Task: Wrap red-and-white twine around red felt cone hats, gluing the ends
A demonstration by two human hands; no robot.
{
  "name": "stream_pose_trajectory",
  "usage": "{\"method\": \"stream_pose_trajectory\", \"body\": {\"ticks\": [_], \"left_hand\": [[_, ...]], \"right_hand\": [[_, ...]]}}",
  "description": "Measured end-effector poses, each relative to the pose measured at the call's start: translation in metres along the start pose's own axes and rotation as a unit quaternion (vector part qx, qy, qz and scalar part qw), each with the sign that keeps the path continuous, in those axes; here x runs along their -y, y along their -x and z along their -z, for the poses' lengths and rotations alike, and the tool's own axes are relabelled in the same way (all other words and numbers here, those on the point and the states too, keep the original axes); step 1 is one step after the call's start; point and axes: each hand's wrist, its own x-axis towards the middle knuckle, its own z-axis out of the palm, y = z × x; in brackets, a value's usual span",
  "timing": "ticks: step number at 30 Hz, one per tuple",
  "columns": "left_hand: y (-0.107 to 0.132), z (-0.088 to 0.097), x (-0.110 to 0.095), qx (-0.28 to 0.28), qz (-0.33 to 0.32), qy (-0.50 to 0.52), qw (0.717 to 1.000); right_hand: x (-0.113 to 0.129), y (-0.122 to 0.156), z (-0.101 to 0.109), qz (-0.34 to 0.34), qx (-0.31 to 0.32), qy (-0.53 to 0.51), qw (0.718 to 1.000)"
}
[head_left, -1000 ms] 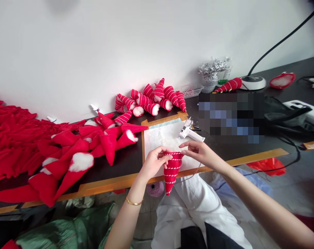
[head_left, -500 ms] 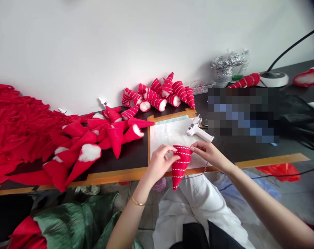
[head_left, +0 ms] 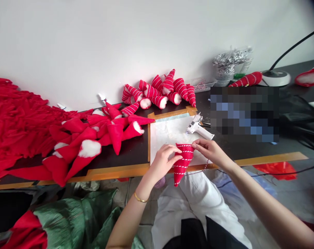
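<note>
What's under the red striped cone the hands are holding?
Under the red striped felt cone: a white sheet on the dark table. Its tip hangs past the orange table edge, above white trousers. The cone and left hand cover the sheet directly beneath.

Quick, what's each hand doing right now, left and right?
Left hand: closed, holding the red striped felt cone.
Right hand: closed, pinching the cone's upper edge.

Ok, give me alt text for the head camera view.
A left hand and right hand hold a red felt cone with white-striped stitching over a paper-covered board, beside a white glue gun; more red cones pile along the table.
</note>
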Motion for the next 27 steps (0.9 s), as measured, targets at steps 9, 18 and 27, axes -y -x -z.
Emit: {"method": "stream_pose_trajectory", "body": {"ticks": [9, 18, 27], "left_hand": [[-0.021, 0.008, -0.024, -0.071, 0.018, 0.011, 0.997], [-0.029, -0.002, -0.037, 0.061, 0.094, 0.033, 0.993], [-0.028, -0.004, -0.022, 0.065, 0.075, 0.054, 0.994]], "right_hand": [[0.014, 0.004, -0.005, 0.020, 0.027, -0.015, 0.999], [0.024, 0.008, -0.010, 0.052, 0.015, 0.037, 0.998], [0.026, 0.018, -0.008, 0.069, -0.043, 0.094, 0.992]]}}
